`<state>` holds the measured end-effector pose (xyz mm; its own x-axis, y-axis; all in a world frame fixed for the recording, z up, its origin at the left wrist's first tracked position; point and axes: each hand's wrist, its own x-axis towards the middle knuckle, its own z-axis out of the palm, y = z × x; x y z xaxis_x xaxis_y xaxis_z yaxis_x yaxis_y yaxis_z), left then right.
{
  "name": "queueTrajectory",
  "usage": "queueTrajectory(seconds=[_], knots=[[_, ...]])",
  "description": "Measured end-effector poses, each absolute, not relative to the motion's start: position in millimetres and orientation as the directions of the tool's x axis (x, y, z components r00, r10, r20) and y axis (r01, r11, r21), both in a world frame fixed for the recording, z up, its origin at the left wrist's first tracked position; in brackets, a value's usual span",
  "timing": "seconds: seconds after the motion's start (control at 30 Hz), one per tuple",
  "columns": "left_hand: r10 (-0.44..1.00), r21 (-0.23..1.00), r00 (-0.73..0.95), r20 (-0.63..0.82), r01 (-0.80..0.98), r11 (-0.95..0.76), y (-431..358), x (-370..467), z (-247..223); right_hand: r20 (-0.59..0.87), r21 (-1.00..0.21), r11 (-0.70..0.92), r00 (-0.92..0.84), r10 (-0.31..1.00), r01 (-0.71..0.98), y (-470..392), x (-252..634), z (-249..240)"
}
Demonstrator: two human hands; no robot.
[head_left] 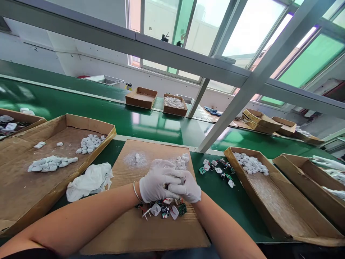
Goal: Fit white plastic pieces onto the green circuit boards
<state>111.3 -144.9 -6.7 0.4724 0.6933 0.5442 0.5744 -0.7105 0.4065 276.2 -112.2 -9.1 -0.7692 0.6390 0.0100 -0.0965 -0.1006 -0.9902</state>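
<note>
My left hand, in a white glove, meets my gloved right hand over the cardboard sheet. The fingers of both are closed and overlap around a small piece, which they mostly hide. Just below them lie small green circuit boards with wires and translucent plastic covers. Beyond my right hand sits a little pile of white lumps. A single white lump stands on a patch of white powder at the sheet's far left.
A crumpled white cloth lies left of the sheet, beside a large cardboard tray with white lumps. To the right are loose circuit boards and a cardboard box of white pieces. A slanted metal post rises behind.
</note>
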Motion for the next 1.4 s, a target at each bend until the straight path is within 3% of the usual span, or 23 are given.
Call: queueTrajectory(seconds=[0.13,0.27,0.43,0.57,0.87,1.17,1.4], knots=[[0.653,0.436,0.475,0.590,0.493,-0.753,-139.6,104.5,-14.2,0.006,-0.960,-0.218,-0.791,0.611,-0.175,-106.3,271.7,-19.2],[0.700,0.501,0.436,0.566,0.492,-0.712,-136.6,98.3,-17.2,0.005,-0.958,-0.226,-0.801,0.598,-0.175,-100.3,270.9,-31.1],[0.699,0.481,0.456,0.552,0.510,-0.713,-138.4,98.2,-15.4,0.041,-0.943,-0.251,-0.826,0.562,-0.217,-100.4,271.4,-25.3],[0.702,0.456,0.443,0.558,0.543,-0.705,-141.9,101.2,-13.2,0.048,-0.969,-0.181,-0.848,0.527,-0.168,-102.6,273.2,-10.3],[0.719,0.413,0.374,0.586,0.625,-0.662,-148.9,109.6,-11.7,0.058,-0.998,0.014,-0.810,0.584,-0.062,-103.9,276.6,-19.1],[0.729,0.417,0.362,0.580,0.637,-0.648,-145.4,109.0,-16.0,0.034,-0.990,-0.097,-0.849,0.528,-0.100,-103.5,278.8,-11.8],[0.707,0.401,0.379,0.597,0.623,-0.672,-147.3,109.9,-15.7,0.055,-0.988,-0.089,-0.821,0.568,-0.128,-101.1,276.7,-21.9]])
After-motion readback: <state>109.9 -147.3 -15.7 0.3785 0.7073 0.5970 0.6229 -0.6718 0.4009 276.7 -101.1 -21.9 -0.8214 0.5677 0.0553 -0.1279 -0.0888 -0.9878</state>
